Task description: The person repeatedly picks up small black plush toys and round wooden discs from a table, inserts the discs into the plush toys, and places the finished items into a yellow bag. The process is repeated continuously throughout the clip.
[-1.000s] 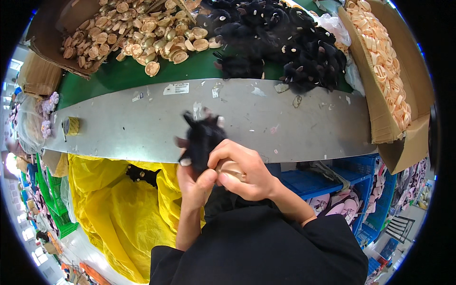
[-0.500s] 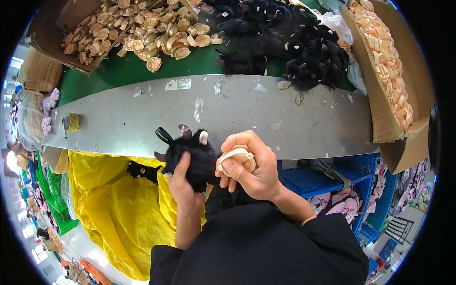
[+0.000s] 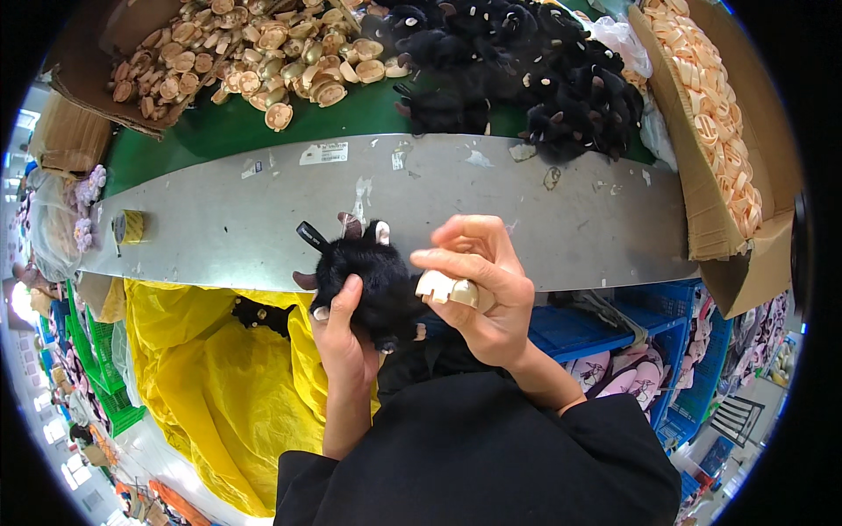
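My left hand [image 3: 344,337] grips a small black plush toy [image 3: 364,289] with brown and white ears or paws and a black loop strap on top. The thumb presses into its fur, and the other fingers are mostly hidden behind it. Just to the right, my right hand [image 3: 491,302] holds a cream-and-gold plastic shell piece [image 3: 447,288] with a notched edge, low between thumb and fingers. The index finger is raised off it. The shell is close beside the toy; whether they touch, I cannot tell.
A metal table edge [image 3: 438,202] runs across, with a yellow tape roll [image 3: 132,227] at left. Behind lie shell pieces [image 3: 289,61] and black plush toys [image 3: 517,53]. A carton of peach plastic parts [image 3: 715,131] stands right. A yellow bag [image 3: 210,394] hangs lower left; blue crates [image 3: 579,333] sit lower right.
The shell has been turned in my right hand from its hollow inside to its side edge, and the index finger has lifted. The plush toy has moved slightly up and right.
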A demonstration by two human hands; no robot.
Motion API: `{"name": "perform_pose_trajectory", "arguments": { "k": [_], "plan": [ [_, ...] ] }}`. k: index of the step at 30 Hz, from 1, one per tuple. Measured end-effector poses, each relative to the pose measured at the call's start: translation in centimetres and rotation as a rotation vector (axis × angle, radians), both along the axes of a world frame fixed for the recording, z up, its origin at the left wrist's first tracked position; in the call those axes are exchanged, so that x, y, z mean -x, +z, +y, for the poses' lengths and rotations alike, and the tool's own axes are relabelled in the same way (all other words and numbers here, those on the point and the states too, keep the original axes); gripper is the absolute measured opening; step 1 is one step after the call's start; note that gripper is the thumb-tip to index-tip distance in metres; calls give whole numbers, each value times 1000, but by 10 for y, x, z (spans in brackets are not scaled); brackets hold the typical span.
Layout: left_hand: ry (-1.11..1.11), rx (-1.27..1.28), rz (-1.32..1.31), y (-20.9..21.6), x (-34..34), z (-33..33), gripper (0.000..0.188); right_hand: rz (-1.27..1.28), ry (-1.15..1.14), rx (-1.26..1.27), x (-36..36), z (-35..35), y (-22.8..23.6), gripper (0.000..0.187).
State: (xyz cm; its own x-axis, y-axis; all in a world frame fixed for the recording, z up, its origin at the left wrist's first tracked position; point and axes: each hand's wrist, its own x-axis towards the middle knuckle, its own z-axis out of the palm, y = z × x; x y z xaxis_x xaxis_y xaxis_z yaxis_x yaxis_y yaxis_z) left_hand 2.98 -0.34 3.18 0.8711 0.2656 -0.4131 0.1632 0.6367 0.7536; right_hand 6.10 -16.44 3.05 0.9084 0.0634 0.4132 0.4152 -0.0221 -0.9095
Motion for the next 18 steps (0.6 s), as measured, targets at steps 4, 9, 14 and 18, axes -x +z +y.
{"name": "perform_pose_trajectory", "arguments": {
  "k": [4, 9, 14, 18],
  "plan": [
    [-15, 26, -56, -2, 3, 2, 25, 137, 196, -196, 9, 2, 5, 40],
    [-46, -35, -66, -5, 6, 0, 32, 115, 120, -296, 12, 19, 1, 35],
    [-148, -89, -28, 2, 11, -3, 39, 218, 200, -155, 2, 11, 2, 16],
    [-98, -15, -75, 13, 6, -13, 34, 274, 239, -148, 2, 9, -2, 11]
  ]
}}
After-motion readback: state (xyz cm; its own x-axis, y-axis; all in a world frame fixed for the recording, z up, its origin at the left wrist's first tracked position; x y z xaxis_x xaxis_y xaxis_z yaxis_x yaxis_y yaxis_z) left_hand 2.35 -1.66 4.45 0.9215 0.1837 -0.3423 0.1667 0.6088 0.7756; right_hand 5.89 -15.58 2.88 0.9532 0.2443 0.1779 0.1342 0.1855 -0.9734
